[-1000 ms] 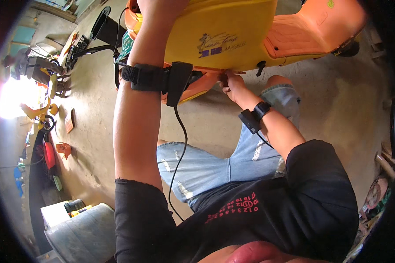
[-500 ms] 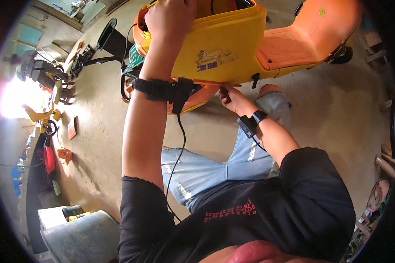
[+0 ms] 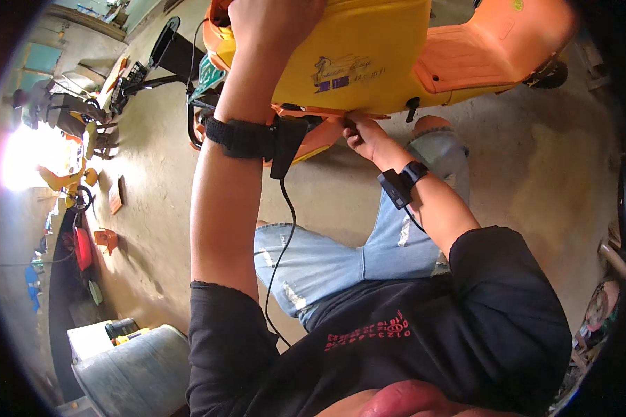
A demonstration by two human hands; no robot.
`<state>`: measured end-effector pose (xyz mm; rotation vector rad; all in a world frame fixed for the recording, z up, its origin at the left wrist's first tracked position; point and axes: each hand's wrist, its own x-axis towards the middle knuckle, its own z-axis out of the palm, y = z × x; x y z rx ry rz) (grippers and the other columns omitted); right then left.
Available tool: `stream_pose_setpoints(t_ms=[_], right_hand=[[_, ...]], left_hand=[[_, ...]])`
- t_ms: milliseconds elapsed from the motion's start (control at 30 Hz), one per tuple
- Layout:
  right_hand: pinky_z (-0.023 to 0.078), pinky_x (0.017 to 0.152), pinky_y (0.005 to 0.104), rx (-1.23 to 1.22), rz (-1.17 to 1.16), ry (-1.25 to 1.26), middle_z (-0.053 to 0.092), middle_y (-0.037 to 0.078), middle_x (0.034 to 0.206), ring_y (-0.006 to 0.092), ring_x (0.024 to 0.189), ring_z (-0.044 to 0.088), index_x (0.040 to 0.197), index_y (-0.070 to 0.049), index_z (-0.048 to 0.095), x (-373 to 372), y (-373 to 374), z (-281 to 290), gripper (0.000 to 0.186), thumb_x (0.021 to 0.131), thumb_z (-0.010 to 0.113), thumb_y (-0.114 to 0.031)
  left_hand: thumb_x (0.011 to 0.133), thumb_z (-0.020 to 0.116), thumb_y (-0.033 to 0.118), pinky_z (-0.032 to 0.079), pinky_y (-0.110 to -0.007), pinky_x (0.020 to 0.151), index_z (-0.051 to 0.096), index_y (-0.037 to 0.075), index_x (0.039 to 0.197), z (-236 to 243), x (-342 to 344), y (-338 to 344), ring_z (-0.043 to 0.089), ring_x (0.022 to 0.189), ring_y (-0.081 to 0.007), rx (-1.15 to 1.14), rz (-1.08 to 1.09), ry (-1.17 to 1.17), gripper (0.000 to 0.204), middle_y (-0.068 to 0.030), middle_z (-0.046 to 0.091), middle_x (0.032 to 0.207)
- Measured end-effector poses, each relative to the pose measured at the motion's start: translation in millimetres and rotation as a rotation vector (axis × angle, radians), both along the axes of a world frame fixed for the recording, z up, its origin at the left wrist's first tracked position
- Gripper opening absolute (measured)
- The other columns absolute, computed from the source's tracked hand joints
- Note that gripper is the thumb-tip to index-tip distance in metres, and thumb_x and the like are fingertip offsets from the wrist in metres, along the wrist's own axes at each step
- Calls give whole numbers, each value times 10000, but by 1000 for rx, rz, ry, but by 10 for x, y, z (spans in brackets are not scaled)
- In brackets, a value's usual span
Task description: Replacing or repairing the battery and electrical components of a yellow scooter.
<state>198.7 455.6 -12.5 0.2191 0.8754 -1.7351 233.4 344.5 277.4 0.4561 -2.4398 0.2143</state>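
Observation:
A yellow and orange scooter (image 3: 368, 62) fills the top of the view. My left hand (image 3: 278, 21) reaches up over its yellow body panel at the left end, and the picture's top edge cuts off the fingers. Down at the lower edge of that panel, my right hand (image 3: 367, 137) has its fingers curled, with the tips up against an orange trim strip (image 3: 327, 111). What lies behind that strip is hidden. A black wrist strap with a small device (image 3: 289, 142) sits on my left forearm, and another device (image 3: 395, 187) on my right wrist.
A black kickstand-like lever (image 3: 412, 108) hangs under the scooter, right of my right hand. A black cable (image 3: 289, 257) runs down from my left wrist. To the lower left stands a grey drum (image 3: 135, 375). An orange part (image 3: 106, 240) lies on the floor at left.
The scooter sits slightly higher in the picture. My right hand remains at the lower trim, its fingers turned a little differently. My left hand stays over the yellow panel.

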Motion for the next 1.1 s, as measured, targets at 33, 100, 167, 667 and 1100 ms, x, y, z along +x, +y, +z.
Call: stream_pose_setpoints(t_ms=[33,100,167,667,1100], right_hand=[[274,407,165,-9,3,-4,502,-16,738,68,562,446,890,-130,511,9,17,-14,104,916,552,-221],[258,417,181,-26,12,-15,455,-16,740,75,551,394,882,-126,498,83,30,-5,104,926,528,-215],[244,418,181,11,23,-8,446,-20,739,72,547,377,872,-115,506,73,12,-80,115,924,523,-215],[351,507,251,213,-322,-42,547,31,748,144,636,502,910,-86,549,-171,56,-446,260,955,489,-335],[256,407,224,210,21,38,482,-25,632,89,504,413,824,-109,556,-222,158,-532,194,942,466,-232]], left_hand=[[884,457,374,492,-460,657,665,17,623,-11,-2,7,630,625,-353,8,4,24,489,-181,632,631],[889,450,387,491,-458,647,665,16,614,-7,-20,17,628,603,-349,17,50,21,509,-176,630,616],[895,443,394,490,-458,646,667,15,619,16,-46,32,626,593,-349,19,131,-35,519,-176,630,616],[914,362,511,516,-441,627,721,107,760,-84,-19,-75,660,658,-318,-62,79,3,562,-140,658,664],[909,366,480,511,-454,660,706,103,760,-79,55,-90,657,715,-334,3,124,-14,529,-140,669,721]])
